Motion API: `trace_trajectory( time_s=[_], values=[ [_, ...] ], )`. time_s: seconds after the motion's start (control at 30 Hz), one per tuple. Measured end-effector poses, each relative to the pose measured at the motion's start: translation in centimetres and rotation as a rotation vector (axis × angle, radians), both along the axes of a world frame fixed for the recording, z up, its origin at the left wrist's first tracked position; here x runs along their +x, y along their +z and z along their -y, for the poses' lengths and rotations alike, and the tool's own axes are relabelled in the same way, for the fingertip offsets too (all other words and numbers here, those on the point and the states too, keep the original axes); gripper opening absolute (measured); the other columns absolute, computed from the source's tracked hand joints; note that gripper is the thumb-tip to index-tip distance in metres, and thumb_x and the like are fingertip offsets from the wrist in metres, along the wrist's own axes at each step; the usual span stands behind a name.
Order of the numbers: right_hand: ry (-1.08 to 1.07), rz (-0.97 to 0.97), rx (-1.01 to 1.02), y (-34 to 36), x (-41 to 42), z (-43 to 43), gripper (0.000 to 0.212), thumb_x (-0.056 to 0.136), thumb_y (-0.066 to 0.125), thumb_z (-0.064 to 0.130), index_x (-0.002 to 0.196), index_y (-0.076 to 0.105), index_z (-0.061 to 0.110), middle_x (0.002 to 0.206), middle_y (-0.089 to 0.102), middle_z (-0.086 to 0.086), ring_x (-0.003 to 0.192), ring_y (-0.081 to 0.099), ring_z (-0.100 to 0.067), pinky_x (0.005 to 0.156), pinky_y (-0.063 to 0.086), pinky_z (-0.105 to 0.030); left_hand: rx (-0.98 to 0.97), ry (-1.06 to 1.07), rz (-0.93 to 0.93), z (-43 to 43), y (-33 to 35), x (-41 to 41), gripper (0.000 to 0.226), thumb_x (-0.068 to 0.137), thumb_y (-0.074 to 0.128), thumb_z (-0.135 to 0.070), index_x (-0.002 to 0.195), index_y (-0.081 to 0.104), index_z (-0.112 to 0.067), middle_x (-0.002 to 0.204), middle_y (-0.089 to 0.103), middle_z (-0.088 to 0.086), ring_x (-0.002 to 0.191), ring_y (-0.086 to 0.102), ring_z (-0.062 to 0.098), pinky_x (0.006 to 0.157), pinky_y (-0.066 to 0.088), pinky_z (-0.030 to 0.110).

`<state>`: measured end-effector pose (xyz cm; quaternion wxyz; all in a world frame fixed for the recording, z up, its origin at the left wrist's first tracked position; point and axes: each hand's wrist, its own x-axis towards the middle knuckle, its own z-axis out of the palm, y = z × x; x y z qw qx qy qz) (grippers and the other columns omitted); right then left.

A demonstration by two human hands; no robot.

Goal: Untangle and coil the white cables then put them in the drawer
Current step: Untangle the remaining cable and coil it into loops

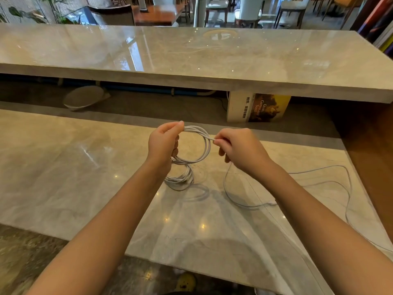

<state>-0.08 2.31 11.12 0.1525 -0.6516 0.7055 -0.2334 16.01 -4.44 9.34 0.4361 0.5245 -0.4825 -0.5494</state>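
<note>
Left hand (164, 143) grips the upright white coil (196, 145), right hand (238, 149) pinches its right side, and the loose cable tail (319, 173) trails right across the surface (63, 177).

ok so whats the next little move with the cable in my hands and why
Probably lay one more loop: the left hand pinches the coil above the lower counter, and the right hand pinches the strand feeding into it. A long loose tail lies uncoiled on the counter to the right, so sliding the right hand along it and bringing that length up to the left looks sensible.
</note>
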Motion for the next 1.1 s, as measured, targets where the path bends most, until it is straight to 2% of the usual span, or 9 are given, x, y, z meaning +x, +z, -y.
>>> trace_trajectory(
  time_s=[0.17,0.27,0.33,0.4,0.47,0.57,0.77,0.97,1.1],
  values=[
    [-0.082,0.006,-0.141,-1.4,-0.1,-1.1,0.02,0.094,0.053,0.026,0.101,0.069,0.016,0.088,0.07,0.001,0.077,0.059,-0.013,0.068,0.049,-0.028,0.391,-0.131,-0.492,0.1,1.1,0.2,0.012,0.095,0.051,-0.02,0.088,0.057,-0.011,0.058,0.046,-0.001,0.038,0.033,0.004,0.035,0.028,0.013],
    [-0.083,0.055,0.01,-2.7,0.6,-0.6,0.023,0.092,0.056,0.024,0.096,0.073,0.009,0.094,0.07,-0.009,0.083,0.057,-0.02,0.072,0.046,-0.033,0.56,-0.226,-0.804,-1.0,0.9,-0.3,0.011,0.094,0.048,-0.02,0.093,0.054,-0.011,0.056,0.043,-0.002,0.036,0.032,0.004,0.033,0.024,0.011],
    [-0.058,0.24,0.142,-3.1,0.9,-0.3,0.026,0.091,0.056,0.02,0.09,0.072,-0.001,0.083,0.067,-0.018,0.074,0.058,-0.026,0.07,0.048,-0.036,0.565,-0.293,-0.886,-1.6,0.6,-0.4,0.01,0.089,0.051,-0.019,0.093,0.054,-0.011,0.056,0.04,-0.003,0.035,0.031,0.004,0.036,0.019,0.01],
    [-0.03,0.529,0.259,-2.8,0.9,-0.3,0.025,0.091,0.055,0.016,0.087,0.069,-0.004,0.071,0.06,-0.015,0.06,0.052,-0.017,0.058,0.047,-0.027,0.551,-0.341,-0.938,-1.9,0.6,-0.3,0.012,0.085,0.052,-0.019,0.093,0.055,-0.011,0.056,0.038,-0.004,0.033,0.031,0.005,0.035,0.018,0.011],
    [-0.013,0.8,0.371,-2.3,0.8,-0.3,0.017,0.092,0.055,0.013,0.092,0.068,0.002,0.069,0.058,-0.007,0.059,0.052,-0.01,0.056,0.048,-0.018,0.52,-0.38,-0.955,-2.1,0.8,0.0,0.012,0.084,0.051,-0.02,0.092,0.054,-0.012,0.054,0.038,-0.004,0.031,0.033,0.007,0.031,0.022,0.012],
    [0.008,0.984,0.474,-2.1,0.4,-0.1,0.013,0.09,0.058,0.012,0.099,0.067,0.007,0.071,0.06,-0.006,0.059,0.056,-0.008,0.06,0.052,-0.018,0.494,-0.413,-0.985,-2.1,0.6,0.5,0.016,0.087,0.05,-0.02,0.098,0.059,-0.013,0.055,0.041,-0.003,0.032,0.035,0.008,0.03,0.025,0.011],
    [-0.048,1.143,0.462,-2.9,0.1,0.4,0.024,0.087,0.062,0.007,0.11,0.059,-0.001,0.082,0.064,-0.013,0.057,0.06,-0.009,0.056,0.054,-0.019,0.419,-0.359,-0.854,-1.8,0.1,1.3,0.019,0.093,0.044,-0.019,0.108,0.055,-0.015,0.059,0.045,-0.003,0.035,0.035,0.007,0.032,0.029,0.01],
    [-0.039,1.196,0.243,-3.0,-0.1,0.4,0.019,0.09,0.054,0.004,0.106,0.06,-0.005,0.065,0.057,-0.006,0.052,0.053,-0.009,0.051,0.05,-0.018,0.214,-0.289,-0.202,-0.9,-0.2,1.6,0.018,0.095,0.049,-0.014,0.112,0.055,-0.018,0.07,0.055,0.001,0.054,0.052,0.007,0.056,0.05,0.02],
    [-0.011,1.175,0.133,-3.0,-0.1,0.4,0.016,0.09,0.055,0.005,0.104,0.062,0.001,0.072,0.059,-0.008,0.054,0.054,-0.008,0.054,0.051,-0.019,0.232,-0.24,-0.068,-1.3,0.0,1.2,0.018,0.097,0.048,-0.021,0.101,0.062,-0.012,0.074,0.061,0.003,0.063,0.062,0.012,0.066,0.055,0.027]
  ],
)
